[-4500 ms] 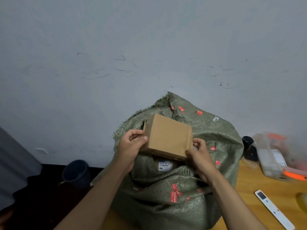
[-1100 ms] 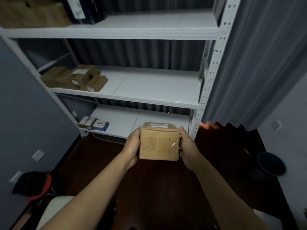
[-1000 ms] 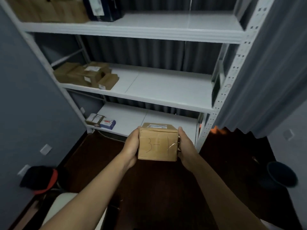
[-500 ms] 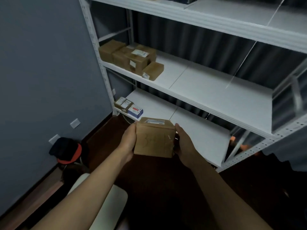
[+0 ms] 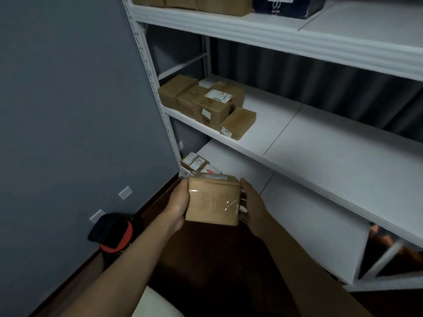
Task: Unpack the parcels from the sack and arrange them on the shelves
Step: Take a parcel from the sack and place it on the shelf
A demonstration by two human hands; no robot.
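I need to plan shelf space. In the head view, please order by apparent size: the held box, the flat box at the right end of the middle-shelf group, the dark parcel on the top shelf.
1. Held box, enlarged by nearness.
2. Dark parcel, cropped, so unsure.
3. Flat box.

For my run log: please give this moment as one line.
stage: carrying | box: held by left hand, right hand | shelves: ahead

Middle shelf [image 5: 320, 143]: boxes [image 5: 206, 104] crowd left end; right of them bare. Bottom shelf [image 5: 304, 209]: small packets [image 5: 194, 162] far left.
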